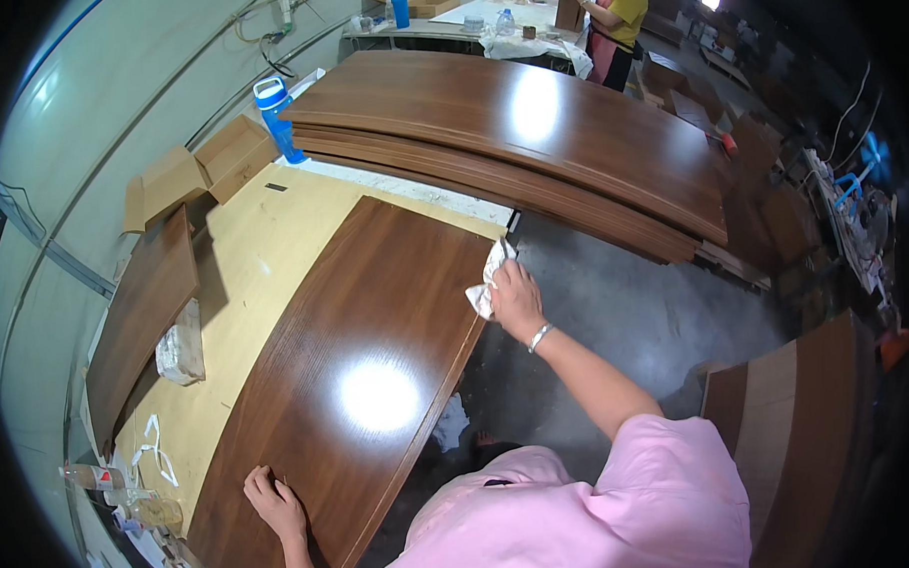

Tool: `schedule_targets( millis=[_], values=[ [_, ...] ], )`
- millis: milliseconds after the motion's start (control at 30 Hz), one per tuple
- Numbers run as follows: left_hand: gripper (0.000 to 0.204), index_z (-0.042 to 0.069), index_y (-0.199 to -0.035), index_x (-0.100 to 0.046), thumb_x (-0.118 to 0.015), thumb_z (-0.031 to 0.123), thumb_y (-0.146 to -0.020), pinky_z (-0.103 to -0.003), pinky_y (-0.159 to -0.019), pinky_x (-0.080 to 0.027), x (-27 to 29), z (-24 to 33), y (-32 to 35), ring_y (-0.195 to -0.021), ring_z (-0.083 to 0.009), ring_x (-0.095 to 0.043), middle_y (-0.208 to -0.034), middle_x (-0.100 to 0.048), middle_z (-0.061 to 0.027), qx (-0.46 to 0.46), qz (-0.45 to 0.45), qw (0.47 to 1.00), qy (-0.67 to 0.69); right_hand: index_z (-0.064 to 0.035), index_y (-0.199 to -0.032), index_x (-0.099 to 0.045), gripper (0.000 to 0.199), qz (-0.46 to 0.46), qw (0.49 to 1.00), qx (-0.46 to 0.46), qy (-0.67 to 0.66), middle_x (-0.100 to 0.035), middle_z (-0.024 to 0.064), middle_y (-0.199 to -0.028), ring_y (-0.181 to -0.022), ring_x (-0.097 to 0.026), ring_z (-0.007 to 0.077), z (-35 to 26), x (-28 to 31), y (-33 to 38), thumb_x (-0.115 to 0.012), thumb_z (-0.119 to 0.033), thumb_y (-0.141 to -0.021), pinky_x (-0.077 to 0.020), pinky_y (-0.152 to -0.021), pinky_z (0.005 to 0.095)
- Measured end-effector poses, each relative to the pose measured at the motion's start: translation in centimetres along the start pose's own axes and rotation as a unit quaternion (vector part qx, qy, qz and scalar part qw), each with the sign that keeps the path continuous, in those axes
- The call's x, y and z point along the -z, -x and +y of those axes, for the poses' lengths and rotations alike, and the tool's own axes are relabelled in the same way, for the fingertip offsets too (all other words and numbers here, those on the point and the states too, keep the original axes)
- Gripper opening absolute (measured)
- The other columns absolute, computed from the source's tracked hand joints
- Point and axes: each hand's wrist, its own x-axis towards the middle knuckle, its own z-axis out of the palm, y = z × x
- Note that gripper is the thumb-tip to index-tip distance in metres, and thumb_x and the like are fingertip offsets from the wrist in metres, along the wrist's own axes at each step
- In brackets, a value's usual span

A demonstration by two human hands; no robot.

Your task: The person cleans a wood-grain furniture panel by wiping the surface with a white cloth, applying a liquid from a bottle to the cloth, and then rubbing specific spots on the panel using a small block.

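A long, glossy brown wood panel (346,318) lies on a pale yellow worktable (258,261), its right edge toward me. My right hand (516,300), with a bracelet at the wrist, grips a crumpled white cloth (483,295) at the panel's far right edge. On the near left part of the panel rests my left hand (277,503), fingers slightly bent and apart, with nothing in it. Light glares off the panel's middle.
Beyond lies a stack of brown panels (448,89). At the left are an open cardboard box (235,161), a blue bottle (277,120), a leaning panel (151,325), a white wrapped block (181,349) and bottles (157,512). A co-worker (620,18) stands at the back; more panels (790,432) stand right.
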Motion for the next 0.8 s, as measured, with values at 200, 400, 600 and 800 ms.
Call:
schedule_targets(
  millis=[200, 400, 600, 800],
  values=[
    [0.031, -0.001, -0.111, -0.055, -0.054, -0.005, -0.081, -0.045, -0.099, -0.041, -0.5, -0.4, -0.2, -0.114, -0.0367, -0.05, -0.117, -0.053, -0.0181, -0.003, 0.004, 1.0, 0.004, -0.0038, -0.096, -0.062, 0.014, 0.051, 0.994, -0.085, 0.041, -0.055, 0.0136, -0.103, -0.099, -0.056, 0.0348, 4.1, 1.7, -6.2, -0.064, -0.01, -0.083, -0.0472, -0.081, 0.0465],
    [0.042, -0.002, -0.128, -0.053, -0.056, 0.001, -0.086, -0.044, -0.107, -0.037, -1.7, 5.9, -2.3, -0.121, -0.0355, -0.049, -0.127, -0.053, -0.0192, 0.035, -0.011, 0.986, 0.163, -0.0021, -0.095, -0.059, 0.02, 0.043, 0.908, -0.109, -0.403, -0.056, 0.0122, -0.096, -0.089, -0.058, 0.0275, -10.2, 1.1, -2.3, -0.07, -0.005, -0.079, -0.0484, -0.081, 0.0381],
    [0.042, -0.005, -0.125, -0.057, -0.063, 0.003, -0.085, -0.032, -0.086, -0.049, -6.7, 19.1, -6.2, -0.095, -0.0205, -0.063, -0.105, -0.066, -0.0147, 0.011, -0.202, 0.906, 0.372, 0.0041, -0.103, -0.065, 0.017, -0.143, 0.839, -0.073, -0.52, -0.065, 0.0173, -0.099, -0.091, -0.065, 0.0262, -18.6, -1.8, 2.9, -0.059, -0.007, -0.091, -0.0496, -0.08, 0.035],
    [0.01, -0.005, -0.082, -0.065, -0.059, -0.007, -0.089, -0.022, -0.061, -0.041, -7.0, 21.5, -10.5, -0.071, -0.0037, -0.05, -0.075, -0.058, 0.0029, 0.023, -0.177, 0.849, 0.497, 0.004, -0.093, -0.069, 0.015, -0.077, 0.844, -0.18, -0.499, -0.069, 0.0134, -0.079, -0.07, -0.066, 0.0169, -10.3, 1.4, 2.5, -0.064, -0.01, -0.092, -0.0505, -0.064, 0.0316]
  ],
)
